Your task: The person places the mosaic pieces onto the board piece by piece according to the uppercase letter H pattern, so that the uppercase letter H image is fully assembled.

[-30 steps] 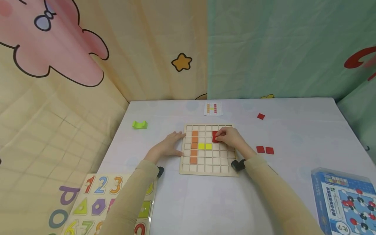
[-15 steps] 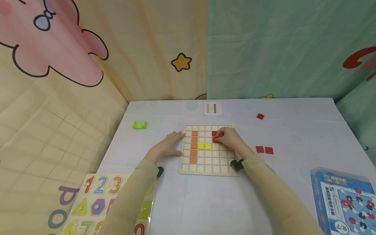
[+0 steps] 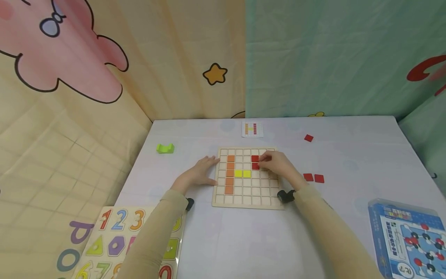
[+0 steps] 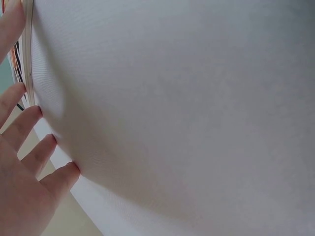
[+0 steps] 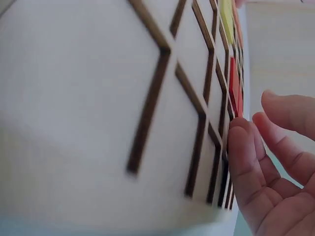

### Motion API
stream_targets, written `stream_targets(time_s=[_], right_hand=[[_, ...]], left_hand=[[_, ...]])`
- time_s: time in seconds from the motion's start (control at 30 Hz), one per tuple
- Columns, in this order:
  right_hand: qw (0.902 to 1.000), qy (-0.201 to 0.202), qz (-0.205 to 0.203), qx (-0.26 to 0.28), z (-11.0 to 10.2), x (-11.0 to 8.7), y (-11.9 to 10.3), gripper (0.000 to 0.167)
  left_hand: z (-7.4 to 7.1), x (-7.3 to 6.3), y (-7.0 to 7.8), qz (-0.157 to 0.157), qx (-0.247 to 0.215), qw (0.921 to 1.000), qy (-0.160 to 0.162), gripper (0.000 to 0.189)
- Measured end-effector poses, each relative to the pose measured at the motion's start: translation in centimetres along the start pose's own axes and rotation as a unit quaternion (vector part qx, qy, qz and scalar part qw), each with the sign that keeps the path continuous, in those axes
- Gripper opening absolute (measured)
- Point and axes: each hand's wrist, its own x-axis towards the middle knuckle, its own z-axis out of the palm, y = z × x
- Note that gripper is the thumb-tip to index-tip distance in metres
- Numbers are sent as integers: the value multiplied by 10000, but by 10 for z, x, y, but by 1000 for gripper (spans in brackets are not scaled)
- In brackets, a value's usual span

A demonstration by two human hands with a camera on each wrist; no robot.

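Note:
A wooden grid board [image 3: 238,200] lies mid-table, holding a column of orange tiles [image 3: 230,173], two yellow tiles [image 3: 242,173] and two red tiles [image 3: 255,166]. My left hand [image 3: 198,172] rests at the board's left edge, fingers spread, thumb and a fingertip against the rim. Beside the red tiles is my right hand [image 3: 276,162]. In the right wrist view, thumb and fingers of the right hand [image 5: 275,162] stand apart with nothing gripped, and a fingertip is close to a red tile [image 5: 234,87]; whether it touches cannot be told.
Three loose red tiles lie right of the board, one red tile [image 3: 308,138] farther back. A pattern card [image 3: 252,129] lies behind the board. A green holder [image 3: 165,148] stands at left. A number puzzle [image 3: 115,224] and a blue box [image 3: 404,236] flank the front.
My right hand has let go of the nearer red tile and drawn slightly right, uncovering more of both red tiles. The left hand has stayed in place.

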Motion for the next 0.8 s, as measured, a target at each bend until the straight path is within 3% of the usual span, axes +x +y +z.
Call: stream_targets(time_s=[0.43, 0.63, 0.8], right_hand=[[9981, 463, 374, 136, -55, -38, 40, 35], [9957, 383, 774, 322, -73, -52, 59, 45], [9955, 276, 834, 366, -77, -64, 68, 51]], left_hand=[[1, 0, 0, 83, -7, 10000, 29, 91], [-1, -2, 3, 37, 59, 10000, 15, 91], [-2, -2, 2, 81, 89, 9999, -7, 91]])
